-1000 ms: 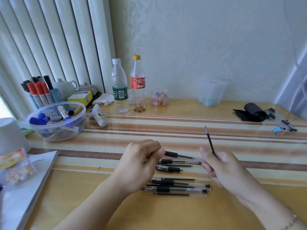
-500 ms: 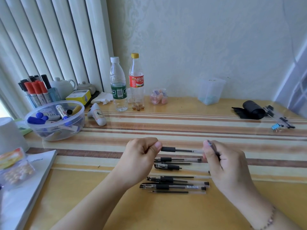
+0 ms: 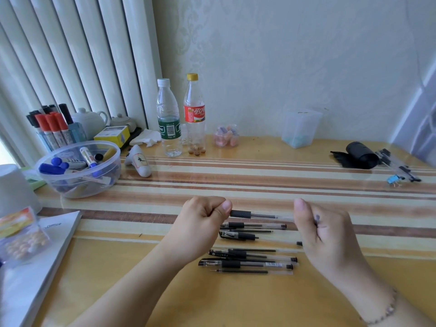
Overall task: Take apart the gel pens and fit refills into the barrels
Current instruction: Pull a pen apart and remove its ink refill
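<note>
A clear gel pen barrel (image 3: 262,215) is held level above the bench (image 3: 236,303), spanning the gap between the two hands. Its black grip section is located just beside the left hand (image 3: 203,223), whose fingers (image 3: 225,207) are curled closed around the tip end of the barrel, with the thumb pressed on top. The opposite end of the barrel is met by the right hand (image 3: 323,234); the fingers of this hand are curled inward with the thumb raised, and a small dark part is seen between them, but it cannot be told whether the barrel end itself is gripped or only touched.

A group of gel pens and refills (image 3: 250,258) is laid out on the bench directly beneath the held barrel, all aligned parallel to it. The nearest pen of the group lies just below the barrel; the remainder are arranged in rows toward the person, between the two wrists.

Well behind the barrel, two plastic bottles (image 3: 180,119) are stood upright against the wall. To the left of the barrel, well apart, a clear bowl of markers (image 3: 79,168) is placed. To the far right of the barrel, a black roll (image 3: 361,155) is positioned on the bench.
</note>
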A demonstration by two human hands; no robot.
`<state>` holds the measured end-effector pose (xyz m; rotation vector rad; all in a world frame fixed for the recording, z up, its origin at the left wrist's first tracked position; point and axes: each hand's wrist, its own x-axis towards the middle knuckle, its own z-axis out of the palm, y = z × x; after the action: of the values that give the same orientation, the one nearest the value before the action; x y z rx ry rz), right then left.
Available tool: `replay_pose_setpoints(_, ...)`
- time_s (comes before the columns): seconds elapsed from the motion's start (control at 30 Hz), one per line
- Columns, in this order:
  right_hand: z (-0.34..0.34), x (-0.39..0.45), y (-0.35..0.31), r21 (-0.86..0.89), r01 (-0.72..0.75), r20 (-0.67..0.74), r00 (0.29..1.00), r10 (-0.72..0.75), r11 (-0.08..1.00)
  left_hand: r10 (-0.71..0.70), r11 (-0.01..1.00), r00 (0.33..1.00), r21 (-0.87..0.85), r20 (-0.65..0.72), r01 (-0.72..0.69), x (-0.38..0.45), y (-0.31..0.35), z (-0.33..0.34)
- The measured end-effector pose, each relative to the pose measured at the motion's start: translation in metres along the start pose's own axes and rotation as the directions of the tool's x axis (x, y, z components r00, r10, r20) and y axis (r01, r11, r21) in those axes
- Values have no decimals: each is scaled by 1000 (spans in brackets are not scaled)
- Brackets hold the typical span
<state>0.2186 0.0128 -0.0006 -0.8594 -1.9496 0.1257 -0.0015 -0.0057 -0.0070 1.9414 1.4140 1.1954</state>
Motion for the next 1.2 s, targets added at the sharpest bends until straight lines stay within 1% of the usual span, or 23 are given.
replay_pose_setpoints(0.03,0,1,1,-6,52,-7,999,-52,999,-24,999,999,-29,26,24,0,0,-1)
replay_pose_setpoints(0.1,-1,2,4,19,62,-9,998,-62,998,-66,993,996,-94,53,71,-1,1,-2)
replay_pose_setpoints(0.17,-2,1,6,57,2,3,1000,-2,998,-73,988,996,-133,45,78,-1,1,-3)
replay_pose_setpoints(0.23,-2,0,8,92,-104,38,994,101,990,-74,985,996,-154,44,80,-1,0,-4)
replay_pose_setpoints(0.3,-2,-1,9,150,-233,83,971,222,961,-65,992,998,-109,22,67,-1,-2,-5)
replay_pose_setpoints(0.4,-2,-2,8,225,-347,79,938,338,910,-40,999,999,-28,-10,40,-2,-2,-4)
replay_pose_setpoints(0.47,-3,-2,6,261,-396,105,918,382,880,-34,999,999,-25,-7,34,-2,-2,-3)
replay_pose_setpoints(0.57,-9,-1,8,321,-410,130,912,389,854,-28,999,999,-20,-22,27,-1,-3,-2)
replay_pose_setpoints(0.63,-12,1,4,368,-461,218,887,407,807,-11,1000,999,-10,-36,10,-1,-3,-2)
replay_pose_setpoints(0.67,-12,1,4,340,-480,261,874,409,809,-1,1000,999,-4,-36,1,-1,-3,-2)
replay_pose_setpoints(0.7,-10,0,6,258,-475,276,871,407,841,6,1000,999,3,-31,-6,-1,-3,-2)
replay_pose_setpoints(0.73,-10,0,5,175,-473,282,865,416,864,10,1000,1000,8,-27,-10,-2,-3,-2)
replay_pose_setpoints(0.77,-10,0,6,128,-470,257,866,428,873,10,1000,1000,9,-27,-9,-2,-4,-2)
replay_pose_setpoints(0.87,-12,1,8,162,-480,201,871,447,862,-25,1000,998,0,-56,25,0,-6,-6)
replay_pose_setpoints(0.93,-13,0,7,171,-463,232,877,421,870,-45,999,997,-1,-58,45,1,-4,-7)
replay_pose_setpoints(1.0,-14,0,3,135,-462,307,861,406,876,-45,999,998,-1,-33,45,0,-2,-8)
replay_pose_setpoints(1.1,-18,0,15,-71,-453,357,820,447,888,-42,999,998,32,-39,44,1,-3,-15)
replay_pose_setpoints(1.17,-29,1,26,-186,-458,316,810,495,869,-49,997,994,50,-99,54,5,-6,-22)
replay_pose_setpoints(1.2,-34,2,31,-199,-487,283,802,525,851,-52,997,989,51,-136,60,6,-8,-25)
